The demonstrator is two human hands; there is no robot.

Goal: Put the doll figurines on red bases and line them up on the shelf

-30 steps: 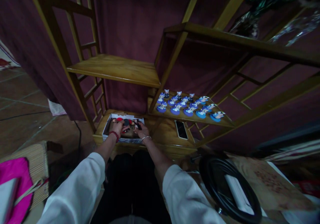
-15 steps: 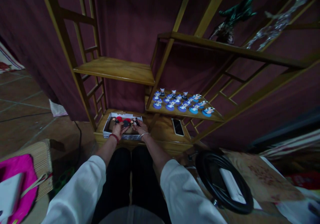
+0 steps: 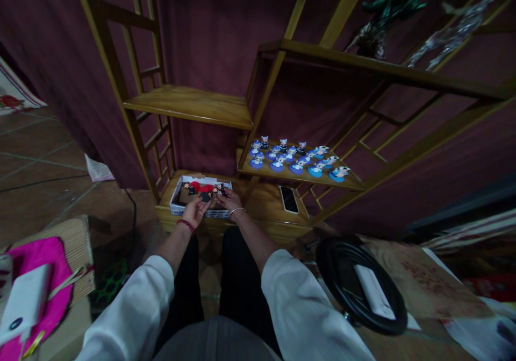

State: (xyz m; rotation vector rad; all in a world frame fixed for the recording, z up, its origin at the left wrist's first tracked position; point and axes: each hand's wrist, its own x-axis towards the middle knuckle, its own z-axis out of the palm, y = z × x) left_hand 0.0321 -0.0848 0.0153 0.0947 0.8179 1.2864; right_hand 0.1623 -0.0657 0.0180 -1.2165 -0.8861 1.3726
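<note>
A shallow white cardboard box (image 3: 176, 209) stands on the low wooden shelf in front of me, with several small red-and-black figurines (image 3: 195, 187) in it. Over the box's front edge, my left hand (image 3: 195, 211) is closed on a figurine whose dark round base (image 3: 205, 197) faces me. My right hand (image 3: 230, 200) is at the box's right end, fingers closed around a small dark figurine (image 3: 219, 191). The two hands are close together, and their fingers partly hide what they hold.
Purple, blue and black figurines (image 3: 278, 163) stand in rows on the shelf to the right. A phone (image 3: 289, 199) lies below them. A black coiled hose or ring (image 3: 322, 275) is at lower right. At left, a pink cloth (image 3: 60, 264) carries a white device (image 3: 26, 302).
My left hand has shifted slightly right and down, drawing the dark round base toward me. The view has tilted and shifted a little. My right hand stays at the box's right end.
</note>
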